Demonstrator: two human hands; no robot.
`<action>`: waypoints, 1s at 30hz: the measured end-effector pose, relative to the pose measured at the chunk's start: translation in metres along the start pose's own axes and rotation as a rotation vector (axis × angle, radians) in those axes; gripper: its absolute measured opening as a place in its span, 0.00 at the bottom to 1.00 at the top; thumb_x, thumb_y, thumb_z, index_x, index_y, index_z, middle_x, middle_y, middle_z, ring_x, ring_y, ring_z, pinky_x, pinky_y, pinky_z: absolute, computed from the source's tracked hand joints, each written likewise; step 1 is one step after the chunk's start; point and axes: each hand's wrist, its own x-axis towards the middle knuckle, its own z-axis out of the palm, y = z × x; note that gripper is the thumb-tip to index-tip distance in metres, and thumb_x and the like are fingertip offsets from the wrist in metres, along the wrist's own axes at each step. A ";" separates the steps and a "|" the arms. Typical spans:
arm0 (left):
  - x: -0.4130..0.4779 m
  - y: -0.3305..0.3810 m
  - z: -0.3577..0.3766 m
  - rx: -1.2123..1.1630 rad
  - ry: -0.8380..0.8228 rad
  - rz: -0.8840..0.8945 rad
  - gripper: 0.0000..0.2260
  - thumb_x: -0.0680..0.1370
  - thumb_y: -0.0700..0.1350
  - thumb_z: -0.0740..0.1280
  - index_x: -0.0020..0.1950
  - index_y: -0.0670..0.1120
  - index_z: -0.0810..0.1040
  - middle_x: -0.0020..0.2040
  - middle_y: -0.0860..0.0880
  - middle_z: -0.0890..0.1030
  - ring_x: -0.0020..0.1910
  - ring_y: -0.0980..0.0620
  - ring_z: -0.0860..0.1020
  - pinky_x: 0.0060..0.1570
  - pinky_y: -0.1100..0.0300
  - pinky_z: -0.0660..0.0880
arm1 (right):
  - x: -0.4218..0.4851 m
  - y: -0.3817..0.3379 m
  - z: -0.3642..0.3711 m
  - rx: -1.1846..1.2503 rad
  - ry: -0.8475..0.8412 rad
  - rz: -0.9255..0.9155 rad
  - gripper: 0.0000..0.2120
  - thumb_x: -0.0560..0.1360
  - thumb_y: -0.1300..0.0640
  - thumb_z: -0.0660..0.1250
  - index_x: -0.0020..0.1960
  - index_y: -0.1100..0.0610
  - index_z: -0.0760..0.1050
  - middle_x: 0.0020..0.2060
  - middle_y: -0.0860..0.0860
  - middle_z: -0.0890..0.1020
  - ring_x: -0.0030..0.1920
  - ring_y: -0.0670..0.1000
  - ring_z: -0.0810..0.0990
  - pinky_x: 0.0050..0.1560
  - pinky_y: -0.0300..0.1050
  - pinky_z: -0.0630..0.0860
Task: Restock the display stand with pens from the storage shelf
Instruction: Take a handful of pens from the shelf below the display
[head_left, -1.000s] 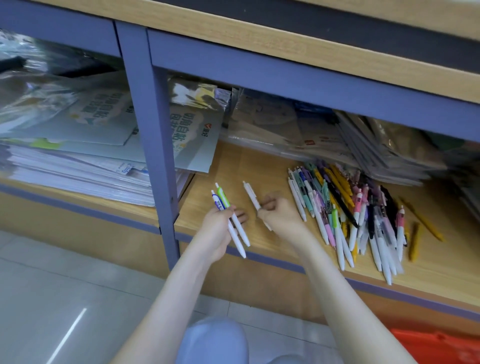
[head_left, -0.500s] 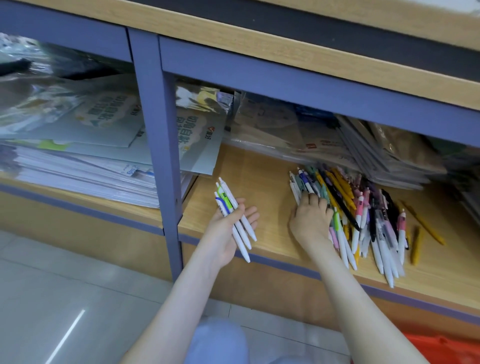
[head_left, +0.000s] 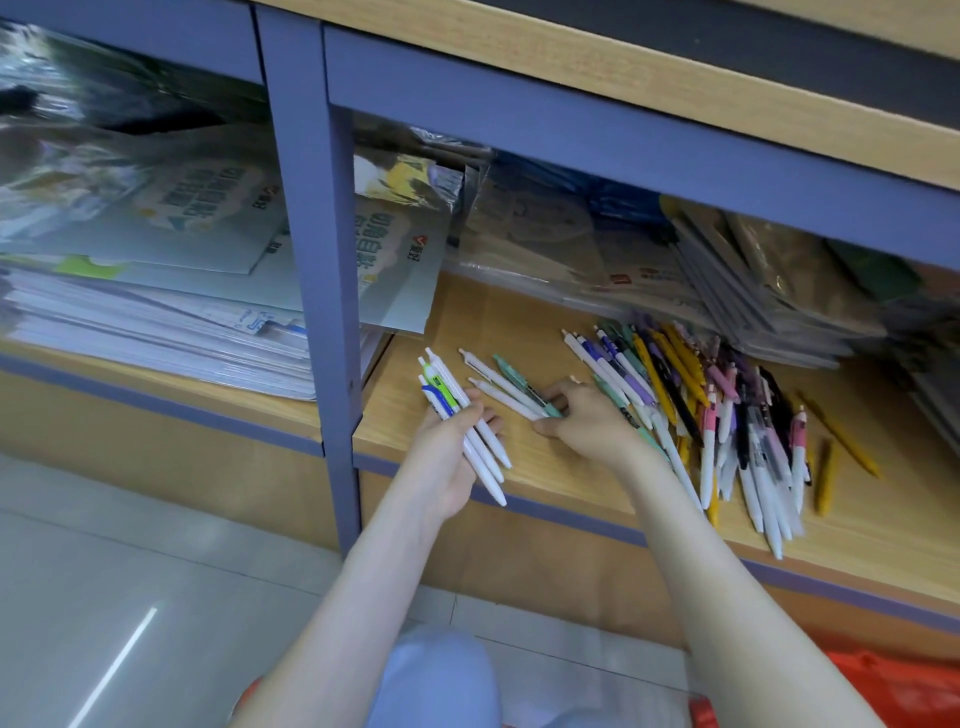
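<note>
**A:** Where are the pens just now?

**B:** Mostly in a loose pile (head_left: 701, 410) on the storage shelf (head_left: 883, 525), right of the blue post (head_left: 317, 260). The left hand (head_left: 447, 452) is wrapped round three white pens (head_left: 488, 452), fanned upward. The right hand (head_left: 587, 415) pinches a few teal and white pens (head_left: 506, 384) by their near ends, low against the board.

**A:** Awkward to carry?

**B:** I'd guess not. They look like light, stiff plastic, but the barrels are smooth and round, so they'll slide against each other. Best gripped mid-barrel in a parallel bundle, not by the clips.

**A:** And the display stand?

**B:** Not in sight. Only stacked booklets (head_left: 156, 332) and plastic-wrapped packets (head_left: 727, 270).
</note>
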 end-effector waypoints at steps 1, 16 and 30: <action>0.000 0.000 0.002 0.006 0.017 -0.005 0.09 0.80 0.36 0.63 0.60 0.41 0.74 0.60 0.36 0.77 0.59 0.41 0.78 0.63 0.47 0.73 | -0.001 -0.002 -0.001 0.031 -0.016 0.018 0.22 0.73 0.51 0.71 0.65 0.53 0.71 0.60 0.51 0.75 0.60 0.53 0.74 0.61 0.47 0.71; 0.002 -0.010 0.033 0.025 0.121 -0.063 0.09 0.81 0.35 0.61 0.60 0.41 0.72 0.55 0.41 0.80 0.47 0.46 0.81 0.45 0.55 0.78 | -0.019 -0.009 -0.001 0.286 0.009 0.039 0.22 0.78 0.55 0.65 0.70 0.59 0.68 0.65 0.55 0.73 0.65 0.53 0.71 0.60 0.42 0.66; -0.015 -0.022 0.053 0.092 0.059 -0.014 0.12 0.79 0.40 0.65 0.61 0.37 0.74 0.42 0.45 0.79 0.32 0.50 0.80 0.25 0.60 0.77 | -0.065 -0.003 0.014 0.191 0.140 -0.218 0.14 0.80 0.62 0.56 0.63 0.58 0.75 0.48 0.57 0.75 0.46 0.55 0.75 0.42 0.38 0.68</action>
